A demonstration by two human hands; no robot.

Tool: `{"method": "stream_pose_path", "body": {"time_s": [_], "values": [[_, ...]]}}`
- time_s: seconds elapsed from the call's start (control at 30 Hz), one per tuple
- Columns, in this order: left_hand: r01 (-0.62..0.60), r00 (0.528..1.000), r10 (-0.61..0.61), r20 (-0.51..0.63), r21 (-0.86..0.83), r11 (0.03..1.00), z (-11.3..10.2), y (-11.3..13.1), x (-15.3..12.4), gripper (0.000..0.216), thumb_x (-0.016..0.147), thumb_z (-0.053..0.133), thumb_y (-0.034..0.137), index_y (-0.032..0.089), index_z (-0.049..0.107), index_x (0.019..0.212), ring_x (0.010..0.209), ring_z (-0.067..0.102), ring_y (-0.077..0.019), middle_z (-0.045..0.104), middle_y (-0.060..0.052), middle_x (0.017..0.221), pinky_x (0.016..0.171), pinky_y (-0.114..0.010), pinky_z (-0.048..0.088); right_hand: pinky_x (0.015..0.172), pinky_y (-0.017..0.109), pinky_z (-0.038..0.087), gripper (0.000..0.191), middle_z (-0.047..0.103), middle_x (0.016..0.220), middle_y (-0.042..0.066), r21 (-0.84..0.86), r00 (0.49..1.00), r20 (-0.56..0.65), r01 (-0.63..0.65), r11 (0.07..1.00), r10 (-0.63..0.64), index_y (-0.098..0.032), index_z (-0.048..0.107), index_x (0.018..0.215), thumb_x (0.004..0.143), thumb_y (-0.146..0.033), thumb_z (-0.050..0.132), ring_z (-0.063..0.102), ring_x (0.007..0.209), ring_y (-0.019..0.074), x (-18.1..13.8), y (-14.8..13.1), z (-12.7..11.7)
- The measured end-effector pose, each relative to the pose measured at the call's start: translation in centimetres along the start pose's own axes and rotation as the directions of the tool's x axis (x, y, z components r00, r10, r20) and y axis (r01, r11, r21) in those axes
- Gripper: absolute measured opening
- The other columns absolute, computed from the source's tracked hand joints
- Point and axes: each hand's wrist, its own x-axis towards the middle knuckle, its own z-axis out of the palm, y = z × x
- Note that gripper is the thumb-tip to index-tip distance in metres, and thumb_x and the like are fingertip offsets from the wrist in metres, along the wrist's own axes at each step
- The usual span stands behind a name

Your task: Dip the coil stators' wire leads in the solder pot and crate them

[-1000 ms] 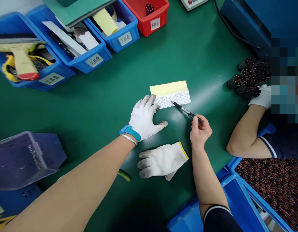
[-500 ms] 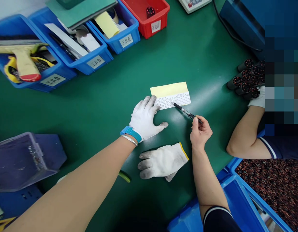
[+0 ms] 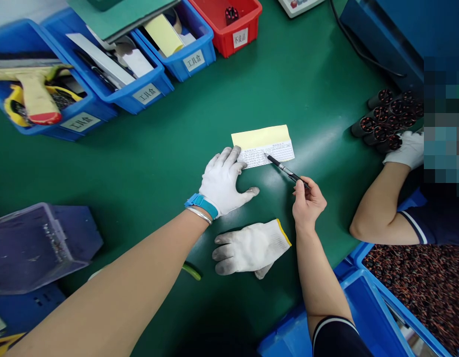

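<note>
My left hand, in a white work glove with greyed fingertips, lies with fingers spread on the green table. Its fingertips rest on the left edge of a paper slip, printed with small tables below a yellow strip. Bare, my right hand grips a black pen near its back end. The pen's tip is at the middle of the printed part; whether it touches the paper I cannot tell. An empty white glove with a yellow cuff edge lies below, between my forearms.
Blue boxes of tools and a red box line the far side. A purple bin stands at left. At right, a co-worker's gloved hand is beside several black cylinders. Blue crates sit below the table edge.
The pen and my right hand have shifted very slightly; the tip is a little higher on the slip. My left hand keeps its place. The view has tilted slightly.
</note>
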Motion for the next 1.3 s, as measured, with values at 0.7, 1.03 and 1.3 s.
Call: {"method": "stream_pose_path", "body": {"time_s": [0.7, 1.03, 1.3], "values": [[0.002, 1.000, -0.002, 0.004, 0.006, 1.000, -0.17, 0.18, 0.12, 0.060, 0.070, 0.066, 0.057, 0.016, 0.059, 0.114, 0.141, 0.027, -0.0359, 0.031, -0.013, 0.153, 0.115, -0.051, 0.022, 0.064, 0.029, 0.053, 0.025, 0.064, 0.075, 0.001, -0.075, 1.000, 0.011, 0.002, 0.997, -0.002, -0.019, 0.068, 0.095, 0.086, -0.041, 0.059, 0.060, 0.063, 0.0133, -0.07, 0.32, -0.03], [0.013, 1.000, -0.013, 0.015, -0.022, 1.000, -0.12, 0.21, 0.16, 0.059, 0.069, 0.067, 0.055, 0.017, 0.059, 0.113, 0.141, 0.026, -0.0360, 0.032, -0.012, 0.153, 0.116, -0.052, 0.021, 0.063, 0.028, 0.051, 0.027, 0.063, 0.074, 0.001, -0.124, 0.999, 0.038, 0.018, 0.992, -0.013, -0.021, 0.069, 0.094, 0.086, -0.044, 0.058, 0.058, 0.061, 0.0127, -0.12, 0.37, 0.06], [0.006, 1.000, -0.006, 0.019, -0.016, 1.000, -0.17, 0.29, 0.21, 0.058, 0.069, 0.067, 0.054, 0.017, 0.058, 0.113, 0.141, 0.027, -0.0358, 0.032, -0.013, 0.152, 0.116, -0.051, 0.022, 0.064, 0.028, 0.051, 0.026, 0.063, 0.076, 0.001, -0.108, 0.999, 0.040, 0.025, 0.994, -0.021, -0.021, 0.069, 0.094, 0.086, -0.043, 0.058, 0.058, 0.062, 0.0129, -0.14, 0.28, 0.11]]}}
